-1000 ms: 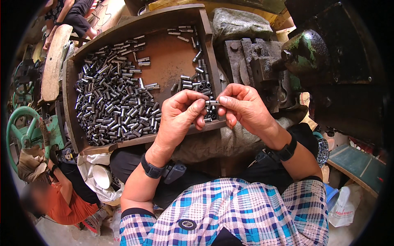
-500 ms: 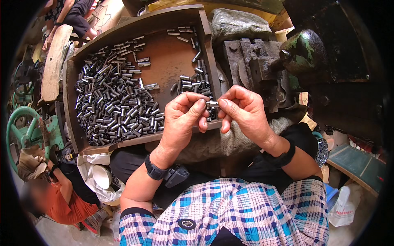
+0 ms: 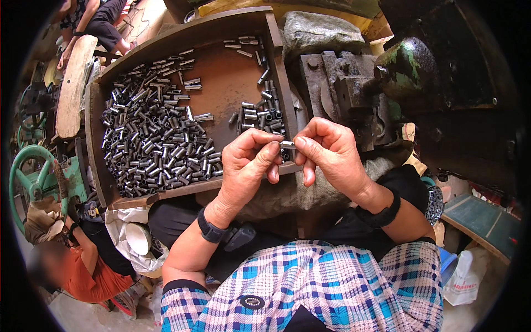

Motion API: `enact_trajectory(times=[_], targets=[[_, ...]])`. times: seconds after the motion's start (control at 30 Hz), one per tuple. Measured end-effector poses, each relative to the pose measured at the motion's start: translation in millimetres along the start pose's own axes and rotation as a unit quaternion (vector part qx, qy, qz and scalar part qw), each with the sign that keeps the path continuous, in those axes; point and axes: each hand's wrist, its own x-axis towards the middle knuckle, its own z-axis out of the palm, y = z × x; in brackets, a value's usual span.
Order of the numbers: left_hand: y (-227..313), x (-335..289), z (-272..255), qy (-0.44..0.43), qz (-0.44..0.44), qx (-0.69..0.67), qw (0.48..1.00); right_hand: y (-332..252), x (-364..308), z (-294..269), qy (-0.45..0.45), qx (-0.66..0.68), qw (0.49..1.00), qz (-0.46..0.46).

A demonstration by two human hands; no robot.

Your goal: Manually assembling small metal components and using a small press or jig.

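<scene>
Between my two hands is a short shiny metal tube (image 3: 287, 145), held level above the tray's near right corner. My left hand (image 3: 251, 159) pinches its left end between thumb and forefinger. The right end sits in the thumb and fingertips of my right hand (image 3: 326, 149). Below and to the left, a wooden tray (image 3: 191, 195) holds a large heap of similar metal tubes (image 3: 160, 138). A smaller group of tubes (image 3: 268, 108) lies along its right side, partly hidden by my hands.
Right of the tray stands a greasy metal machine (image 3: 354, 91) with a rounded green-black part (image 3: 406, 66). A grey sack (image 3: 321, 36) lies behind it. At lower left, a person in an orange shirt (image 3: 91, 271) sits near a green handwheel (image 3: 36, 177). A white bag (image 3: 464, 279) is at lower right.
Both hands stay at nearly the same place with the tube between them. My fingers have shifted slightly on it, and my right fingertips sit a little lower. The view has moved slightly.
</scene>
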Motion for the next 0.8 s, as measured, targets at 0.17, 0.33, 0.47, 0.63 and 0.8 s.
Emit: enact_trajectory(times=[0.17,0.33,0.47,0.63,0.8], targets=[[5,6,-4,-0.013,-0.044,-0.048,0.998,2,1,1,0.005,-0.006,1.000,-0.017],[7,9,-4,-0.001,-0.027,-0.037,0.999,3,5,-4,0.002,0.001,1.000,-0.022],[0,10,-9,-0.015,-0.018,-0.029,0.999,3,4,-3,-0.002,-0.005,1.000,-0.018],[4,6,-9,-0.043,-0.030,-0.070,0.996,4,2,-6,-0.030,0.009,1.000,-0.003],[7,6,-13,-0.066,-0.039,-0.040,0.996,0,0,-7,-0.041,0.001,0.999,0.012]])
